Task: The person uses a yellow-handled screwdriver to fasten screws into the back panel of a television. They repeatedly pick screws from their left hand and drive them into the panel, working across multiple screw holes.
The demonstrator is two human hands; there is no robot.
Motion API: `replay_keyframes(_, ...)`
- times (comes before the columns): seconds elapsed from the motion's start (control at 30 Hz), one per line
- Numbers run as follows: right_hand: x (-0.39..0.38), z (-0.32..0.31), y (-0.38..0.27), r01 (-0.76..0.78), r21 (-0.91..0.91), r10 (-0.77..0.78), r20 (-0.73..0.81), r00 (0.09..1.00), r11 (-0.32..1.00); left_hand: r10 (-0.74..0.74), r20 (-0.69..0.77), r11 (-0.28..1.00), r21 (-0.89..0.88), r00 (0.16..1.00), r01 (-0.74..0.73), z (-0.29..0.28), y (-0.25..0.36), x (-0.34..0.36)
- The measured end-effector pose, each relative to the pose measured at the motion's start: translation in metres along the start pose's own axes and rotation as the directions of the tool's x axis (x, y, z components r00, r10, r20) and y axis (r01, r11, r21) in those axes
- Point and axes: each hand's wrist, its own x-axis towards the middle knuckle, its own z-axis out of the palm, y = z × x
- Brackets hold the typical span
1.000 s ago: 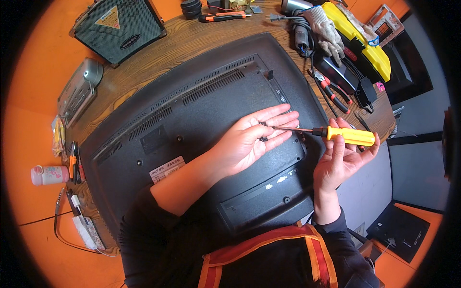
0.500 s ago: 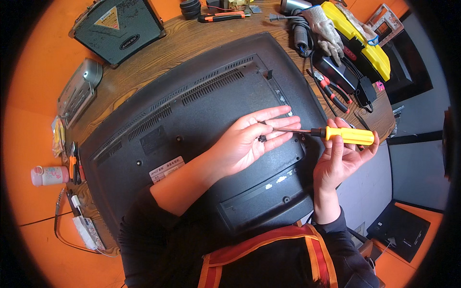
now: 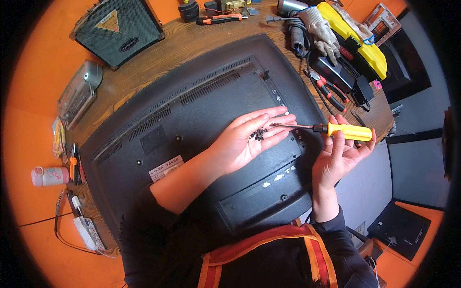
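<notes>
My left hand [image 3: 254,137] is palm up with its fingers stretched out, cradling a small pile of black screws [image 3: 258,135]. My right hand [image 3: 342,158] grips a yellow-handled screwdriver [image 3: 349,132], whose metal shaft reaches leftward over my left hand's fingers, its tip beside the screws. Both hands are above the back of a large black flat-screen set [image 3: 206,101], which has long vents, a pale label [image 3: 165,167] and ports along its right part.
Wooden table [image 3: 139,77]; speaker-like case [image 3: 115,31], metal device [image 3: 79,86], pink bottle [image 3: 49,175], pliers [image 3: 73,163], power strip [image 3: 84,230] around the left and back. At right: yellow toolbox [image 3: 355,43], gloves [image 3: 322,33], cables, red-handled cutters [image 3: 331,91], dark screens beyond the table.
My left thumb has lifted upward, uncovering more of the screws in the palm. My right hand and the screwdriver have shifted slightly left and up.
</notes>
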Motion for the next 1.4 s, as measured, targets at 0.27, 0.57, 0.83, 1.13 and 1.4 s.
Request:
replay_keyframes(0.27,0.0,-0.001,0.003,0.098,-0.044,-0.1,-0.037,0.994,0.994,0.027,-0.02,0.997,0.075,0.999,-0.026,0.0,-0.006,0.0)
replay_keyframes(0.57,-0.003,-0.002,0.004,0.269,-0.003,-0.269,0.015,0.963,0.963,0.041,-0.043,0.996,0.087,0.998,-0.037,0.0,-0.005,-0.002)
replay_keyframes(0.83,-0.007,0.0,0.002,0.412,-0.003,-0.405,0.182,0.896,0.911,0.038,-0.054,0.991,0.13,0.998,-0.03,-0.001,-0.003,-0.002)
replay_keyframes(1.13,-0.006,0.0,0.005,0.356,0.001,-0.354,0.111,0.929,0.935,0.034,-0.069,0.995,0.096,0.997,-0.028,0.002,-0.005,-0.002)
replay_keyframes(1.4,0.008,-0.017,-0.02,0.245,-0.052,-0.247,-0.017,0.969,0.968,0.026,-0.067,0.992,0.125,0.997,-0.018,0.004,-0.002,-0.001)
